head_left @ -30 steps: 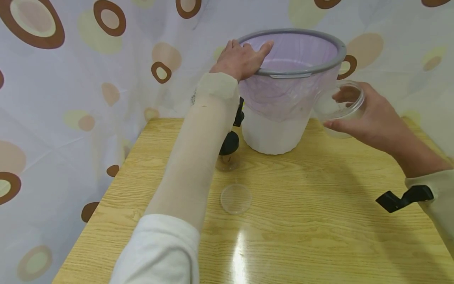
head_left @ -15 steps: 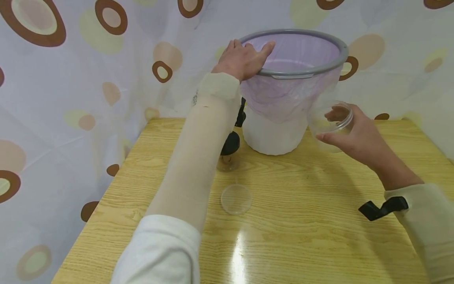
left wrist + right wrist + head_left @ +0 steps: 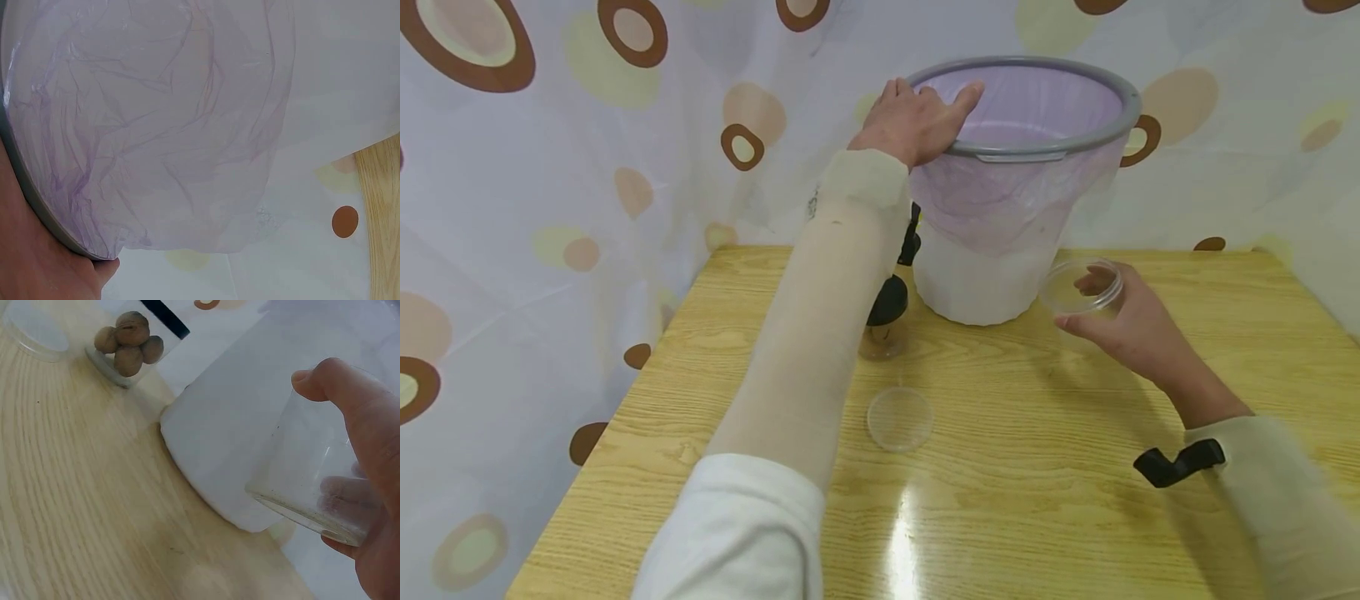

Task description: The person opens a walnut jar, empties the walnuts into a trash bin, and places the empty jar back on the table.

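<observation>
A white trash can point(image 3: 981, 283) with a grey rim point(image 3: 1022, 152) and a purple bag liner point(image 3: 992, 208) stands at the back of the table. My left hand point(image 3: 913, 123) grips the left side of that rim, thumb pointing over the opening. In the left wrist view a fingertip point(image 3: 107, 269) shows at the rim's edge. Right of the can, my right hand point(image 3: 1123, 321) holds a clear plastic jar point(image 3: 1070, 287) around its side, its mouth uncovered and nothing seen inside. The right wrist view shows the jar point(image 3: 300, 465) close above the table, overlapping the can.
A clear jar with a black lid point(image 3: 888, 302) stands left of the can, partly behind my left forearm; several walnuts point(image 3: 132, 328) lie in it. Nearer to me, a clear round lid point(image 3: 900, 419) lies flat on the wooden table point(image 3: 1037, 500). A patterned curtain point(image 3: 662, 167) hangs behind.
My right hand has moved down and to the left with the jar, from beside the can's upper part to close over the table. The left hand stays on the rim.
</observation>
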Tool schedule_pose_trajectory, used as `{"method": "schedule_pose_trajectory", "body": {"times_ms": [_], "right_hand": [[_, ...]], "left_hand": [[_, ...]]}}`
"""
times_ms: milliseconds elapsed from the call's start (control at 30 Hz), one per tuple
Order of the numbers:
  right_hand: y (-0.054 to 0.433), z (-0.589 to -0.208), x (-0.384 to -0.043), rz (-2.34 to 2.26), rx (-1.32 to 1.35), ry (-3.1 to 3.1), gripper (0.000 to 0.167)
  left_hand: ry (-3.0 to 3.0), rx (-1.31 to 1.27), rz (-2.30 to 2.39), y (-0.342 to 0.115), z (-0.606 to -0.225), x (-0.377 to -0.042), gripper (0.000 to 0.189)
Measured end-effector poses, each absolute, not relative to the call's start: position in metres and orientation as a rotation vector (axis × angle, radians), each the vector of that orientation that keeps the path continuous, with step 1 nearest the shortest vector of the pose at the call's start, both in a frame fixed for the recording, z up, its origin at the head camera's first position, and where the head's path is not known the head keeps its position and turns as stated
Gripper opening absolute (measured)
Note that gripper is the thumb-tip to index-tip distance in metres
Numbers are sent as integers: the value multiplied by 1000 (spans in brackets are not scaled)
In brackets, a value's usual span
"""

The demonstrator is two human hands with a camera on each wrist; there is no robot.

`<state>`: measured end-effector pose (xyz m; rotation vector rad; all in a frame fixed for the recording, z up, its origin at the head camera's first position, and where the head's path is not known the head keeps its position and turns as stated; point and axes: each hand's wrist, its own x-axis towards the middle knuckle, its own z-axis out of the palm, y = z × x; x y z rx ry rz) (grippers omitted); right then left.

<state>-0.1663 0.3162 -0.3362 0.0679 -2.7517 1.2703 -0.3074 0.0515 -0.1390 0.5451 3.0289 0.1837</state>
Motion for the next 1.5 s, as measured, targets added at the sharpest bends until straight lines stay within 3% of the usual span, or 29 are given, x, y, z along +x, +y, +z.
{"method": "schedule_pose_trajectory", "body": {"times_ms": [633, 967, 1233, 1500], "right_hand": [[316, -380, -159, 1302, 10, -2797, 96], [323, -393, -153, 1511, -23, -2693, 91], [335, -406, -151, 1418, -1, -2701, 86], [335, -410, -150, 1485, 41, -2727, 93]], "left_hand": [[3027, 552, 200, 54, -139, -306, 82], [3020, 552, 186, 53, -139, -306, 85], [3003, 552, 212, 56, -141, -309, 87], [3071, 576, 364, 57, -149, -316, 79]]}}
